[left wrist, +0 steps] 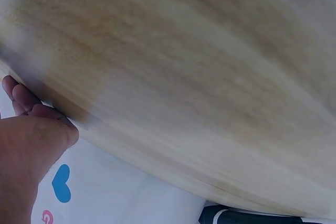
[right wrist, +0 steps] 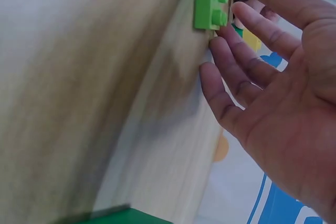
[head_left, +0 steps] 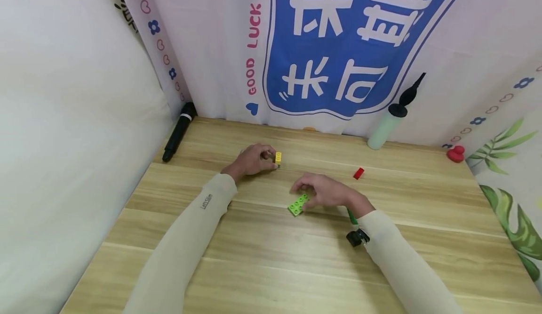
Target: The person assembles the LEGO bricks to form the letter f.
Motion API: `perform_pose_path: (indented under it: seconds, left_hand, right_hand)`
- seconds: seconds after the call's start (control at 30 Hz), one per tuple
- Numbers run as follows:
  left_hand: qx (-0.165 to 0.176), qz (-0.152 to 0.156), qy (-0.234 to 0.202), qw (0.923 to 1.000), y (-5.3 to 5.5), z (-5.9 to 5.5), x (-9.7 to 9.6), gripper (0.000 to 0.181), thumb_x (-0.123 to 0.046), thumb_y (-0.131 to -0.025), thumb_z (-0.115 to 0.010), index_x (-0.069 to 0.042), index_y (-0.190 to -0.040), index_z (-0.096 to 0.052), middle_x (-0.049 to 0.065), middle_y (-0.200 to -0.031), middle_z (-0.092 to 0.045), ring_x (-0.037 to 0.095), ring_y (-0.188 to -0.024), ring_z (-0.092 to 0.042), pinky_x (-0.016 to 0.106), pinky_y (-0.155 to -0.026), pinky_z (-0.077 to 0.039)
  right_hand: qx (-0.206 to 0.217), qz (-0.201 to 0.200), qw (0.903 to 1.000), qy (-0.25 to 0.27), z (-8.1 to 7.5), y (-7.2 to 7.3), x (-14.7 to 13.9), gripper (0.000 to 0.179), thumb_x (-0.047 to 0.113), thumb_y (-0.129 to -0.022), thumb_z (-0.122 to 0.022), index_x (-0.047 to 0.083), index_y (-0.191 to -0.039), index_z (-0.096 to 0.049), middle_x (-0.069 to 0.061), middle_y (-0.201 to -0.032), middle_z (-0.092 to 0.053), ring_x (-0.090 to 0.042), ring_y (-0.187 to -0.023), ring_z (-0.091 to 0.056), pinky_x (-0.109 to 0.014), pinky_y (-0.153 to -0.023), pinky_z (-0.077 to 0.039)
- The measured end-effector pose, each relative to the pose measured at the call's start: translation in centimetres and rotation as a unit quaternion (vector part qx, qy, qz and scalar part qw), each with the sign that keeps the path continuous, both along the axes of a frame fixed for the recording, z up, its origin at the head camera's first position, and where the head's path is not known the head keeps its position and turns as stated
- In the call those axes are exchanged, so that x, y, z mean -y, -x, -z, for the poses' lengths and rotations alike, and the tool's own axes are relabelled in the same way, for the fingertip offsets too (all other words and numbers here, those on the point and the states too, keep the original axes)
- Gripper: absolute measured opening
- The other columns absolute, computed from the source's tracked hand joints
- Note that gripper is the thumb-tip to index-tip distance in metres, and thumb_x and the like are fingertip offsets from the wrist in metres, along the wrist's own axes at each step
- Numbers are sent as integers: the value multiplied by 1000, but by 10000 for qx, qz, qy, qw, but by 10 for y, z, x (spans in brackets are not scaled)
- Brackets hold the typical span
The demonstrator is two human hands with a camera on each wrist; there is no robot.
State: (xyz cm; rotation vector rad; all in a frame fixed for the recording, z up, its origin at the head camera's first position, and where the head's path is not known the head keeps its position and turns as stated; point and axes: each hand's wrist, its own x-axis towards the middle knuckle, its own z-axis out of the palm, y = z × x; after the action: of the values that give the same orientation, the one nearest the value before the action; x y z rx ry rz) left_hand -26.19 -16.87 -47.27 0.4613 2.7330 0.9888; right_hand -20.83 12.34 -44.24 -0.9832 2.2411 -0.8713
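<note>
My left hand is beside a small yellow brick, thumb and fingers bent around its near side. A dark green bit shows under that brick; whether the fingertips pinch it I cannot tell. In the left wrist view the left hand hides its fingertips' work. My right hand hovers over a light green studded brick, its fingers loosely bent and spread. The right wrist view has the light green brick near the thumb and fingertips of the right hand, no grip visible.
A red brick lies right of my right hand. A darker green piece sits under the right wrist. Along the back stand a black pump-like tube, a mint-green pump and a red knobbed object, before a printed cloth.
</note>
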Motion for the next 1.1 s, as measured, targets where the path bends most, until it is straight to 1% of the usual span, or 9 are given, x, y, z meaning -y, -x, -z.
perform_pose_path:
  seconds: [0.13, 0.37, 0.43, 0.53, 0.67, 0.87, 0.97, 1.1]
  left_hand:
    - [-4, -34, 31, 10000, -1, -1, 1, 37, -35, -96, -81, -17, -128, -72, 11, -120, -70, 28, -113, -62, 48, -101, -47]
    - [30, -66, 63, 10000, -2, -3, 0, 37, -34, -96, -81, -17, -128, -73, 10, -119, -70, 27, -112, -61, 46, -100, -46]
    - [21, -55, 70, 10000, -2, -3, 0, 38, -35, -96, -81, -17, -128, -73, 10, -119, -70, 27, -112, -62, 46, -101, -46]
    - [24, -55, 51, 10000, -2, -2, 1, 37, -36, -96, -81, -18, -127, -73, 9, -119, -70, 26, -113, -62, 48, -102, -45]
    - [27, -61, -12, 10000, -2, 0, 2, 36, -38, -95, -81, -19, -125, -73, 8, -121, -71, 26, -115, -63, 51, -105, -44]
    - [25, -51, -48, 10000, -2, 0, 2, 36, -37, -95, -81, -19, -126, -73, 8, -123, -71, 27, -117, -63, 52, -108, -43]
    - [50, -38, -21, 10000, -2, 0, 2, 37, -37, -96, -80, -18, -127, -73, 8, -124, -71, 26, -118, -63, 51, -108, -44]
    - [64, -41, -28, 10000, -3, 0, 2, 37, -38, -96, -80, -19, -126, -73, 7, -123, -71, 26, -116, -62, 50, -106, -44]
  right_hand:
    - [-285, -62, 9994, -173, 2, -5, 4, 45, 10, -87, -89, 8, -128, -71, -7, -130, -68, -23, -121, -63, -47, -111, -51]
    - [-658, 8, 9971, -375, 6, -10, 8, 33, 6, -85, -89, 15, -113, -74, -1, -120, -68, -14, -111, -61, -37, -103, -52]
    - [-747, 3, 9964, -396, 7, -11, 9, 30, 8, -86, -89, 16, -111, -74, -1, -118, -68, -14, -110, -61, -36, -101, -53]
    - [-734, 62, 9964, -430, 6, -10, 9, 29, 13, -88, -88, 16, -113, -73, 0, -118, -68, -13, -108, -61, -36, -100, -53]
    - [-650, 339, 9967, -351, 3, -8, 8, 31, 16, -91, -86, 15, -119, -72, -1, -119, -71, -15, -109, -64, -40, -102, -54]
    - [-842, 913, 9922, -118, 2, 3, 6, 31, 20, -96, -82, 10, -123, -71, -5, -121, -73, -20, -110, -66, -44, -101, -56]
    - [-1036, 1303, 9860, 25, 0, 10, 9, 32, 20, -98, -81, 8, -126, -70, -9, -122, -73, -24, -109, -67, -47, -100, -56]
    - [-1433, 1785, 9732, 213, -4, 20, 21, 36, 19, -98, -80, 5, -130, -71, -12, -125, -72, -29, -112, -68, -49, -99, -57]
